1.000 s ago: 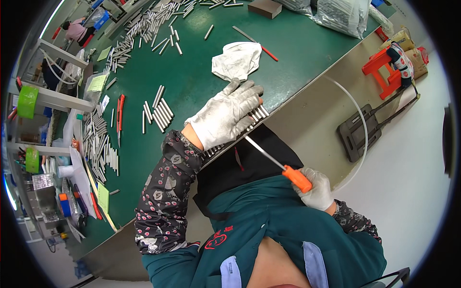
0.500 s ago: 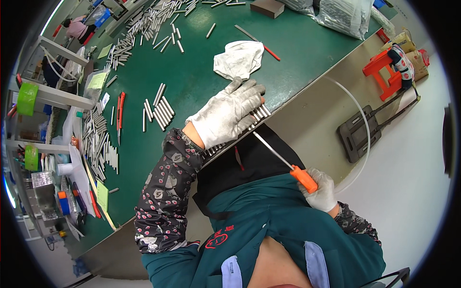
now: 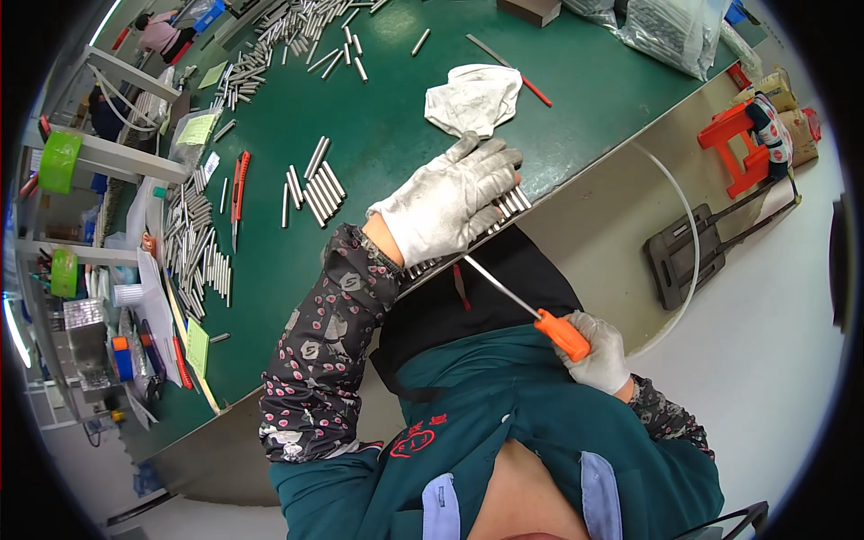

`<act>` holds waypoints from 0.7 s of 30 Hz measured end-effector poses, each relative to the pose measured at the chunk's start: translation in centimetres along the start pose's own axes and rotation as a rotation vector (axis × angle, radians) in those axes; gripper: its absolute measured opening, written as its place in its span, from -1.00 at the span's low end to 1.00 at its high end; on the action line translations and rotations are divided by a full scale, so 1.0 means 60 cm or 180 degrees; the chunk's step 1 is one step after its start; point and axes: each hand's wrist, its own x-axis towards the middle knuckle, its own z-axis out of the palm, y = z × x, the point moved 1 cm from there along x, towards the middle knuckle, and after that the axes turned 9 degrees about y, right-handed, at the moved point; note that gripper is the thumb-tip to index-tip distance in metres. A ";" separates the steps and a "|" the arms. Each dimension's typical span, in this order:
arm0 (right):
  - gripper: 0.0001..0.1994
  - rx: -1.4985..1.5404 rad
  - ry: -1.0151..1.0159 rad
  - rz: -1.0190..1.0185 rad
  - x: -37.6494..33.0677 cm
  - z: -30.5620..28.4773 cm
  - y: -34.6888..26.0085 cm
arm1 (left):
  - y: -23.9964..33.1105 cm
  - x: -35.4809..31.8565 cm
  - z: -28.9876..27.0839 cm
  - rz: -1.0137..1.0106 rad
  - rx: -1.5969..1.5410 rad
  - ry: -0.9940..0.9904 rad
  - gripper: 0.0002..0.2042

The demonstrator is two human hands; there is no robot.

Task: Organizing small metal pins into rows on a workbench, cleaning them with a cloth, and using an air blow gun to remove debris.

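Observation:
My left hand (image 3: 450, 200), in a soiled white glove, lies flat with fingers stretched over a row of short metal pins (image 3: 513, 203) at the table's near edge. It hides most of the row; pin ends show beyond the fingertips and below the wrist. My right hand (image 3: 601, 356), also gloved, is closed around the orange handle of a screwdriver (image 3: 563, 337). The long metal shaft points up and left. Its tip is at the table edge just below my left palm; whether it touches a pin I cannot tell.
A white cloth (image 3: 474, 99) and a red-handled file (image 3: 535, 89) lie beyond my left hand. Small pin groups (image 3: 322, 193), a red utility knife (image 3: 239, 198) and heaps of pins (image 3: 187, 241) are to the left. Bagged goods (image 3: 670, 36) stand far right; a folded trolley (image 3: 684, 256) is off the table.
The whole view has shifted, with the table appearing farther right. Relative to the pin row, the screwdriver tip has moved left along the table edge. My left hand stays flat on the pins.

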 end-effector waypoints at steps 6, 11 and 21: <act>-0.77 -0.0110 0.0046 -0.0004 -0.005 -0.001 0.008 | 0.001 -0.001 -0.001 -0.0023 0.0004 0.0020 -0.54; -0.75 -0.0003 -0.0073 -0.0023 -0.002 -0.003 0.005 | 0.000 0.000 -0.002 -0.0021 0.0093 -0.0023 -0.55; -0.76 0.0116 -0.0287 -0.0084 -0.004 0.001 0.008 | 0.026 -0.044 -0.098 0.0060 0.0494 -0.0061 -0.40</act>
